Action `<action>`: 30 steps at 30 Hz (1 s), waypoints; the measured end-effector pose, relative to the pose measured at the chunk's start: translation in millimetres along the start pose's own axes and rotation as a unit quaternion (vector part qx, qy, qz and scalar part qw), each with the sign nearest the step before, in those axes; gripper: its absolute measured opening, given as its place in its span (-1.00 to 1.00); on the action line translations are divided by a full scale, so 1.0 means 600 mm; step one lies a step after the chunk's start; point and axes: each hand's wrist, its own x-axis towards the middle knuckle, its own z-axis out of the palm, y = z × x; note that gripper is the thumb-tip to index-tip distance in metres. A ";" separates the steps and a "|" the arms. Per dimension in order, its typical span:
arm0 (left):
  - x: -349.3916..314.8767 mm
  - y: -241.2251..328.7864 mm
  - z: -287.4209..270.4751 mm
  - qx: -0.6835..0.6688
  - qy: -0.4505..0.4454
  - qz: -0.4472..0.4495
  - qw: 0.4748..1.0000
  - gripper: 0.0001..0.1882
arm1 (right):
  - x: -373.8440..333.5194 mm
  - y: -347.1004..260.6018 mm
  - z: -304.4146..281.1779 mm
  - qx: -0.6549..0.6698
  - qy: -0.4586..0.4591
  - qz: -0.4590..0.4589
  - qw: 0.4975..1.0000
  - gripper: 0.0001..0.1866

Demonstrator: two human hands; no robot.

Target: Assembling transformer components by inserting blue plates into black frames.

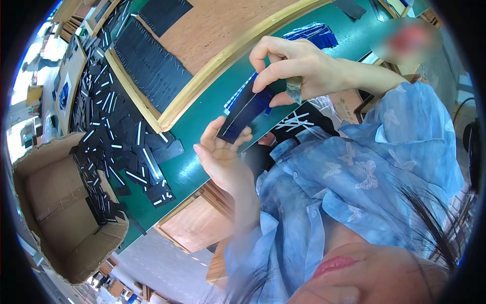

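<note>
A dark navy, flat strip-like piece (243,114) is held at a slant between my two hands, above the green table's near edge. My right hand (298,68) pinches its upper end with thumb and fingers. Against that palm shows a small clear, pointed piece (293,90), whose kind I cannot make out. My left hand (225,152) cups the lower end, curled fingers at and behind it, its thumb standing apart. Just behind the held piece lies a blue-and-white striped bundle (234,100), partly covered. Another blue bundle (324,38) lies beyond my right hand.
A wood-rimmed board (177,109) with black sheets (147,66) rests on the green table (187,164). Left of it spreads a heap of black pieces with white strips (114,131). An open cardboard box (61,202) stands at the left near corner. Wooden panels (197,220) are below the table edge.
</note>
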 end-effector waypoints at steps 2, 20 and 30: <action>-0.002 0.000 -0.001 0.000 0.000 -0.002 1.000 -0.35 | 0.001 -0.003 0.000 0.002 -0.002 0.009 1.000 -0.59; -0.015 0.015 0.014 0.057 -0.032 -0.006 0.998 -0.67 | 0.003 -0.010 -0.001 0.028 -0.004 0.041 0.999 -0.65; -0.012 0.019 0.002 0.009 -0.010 -0.054 0.998 -0.67 | 0.009 -0.006 0.007 0.075 0.005 0.028 0.997 -0.69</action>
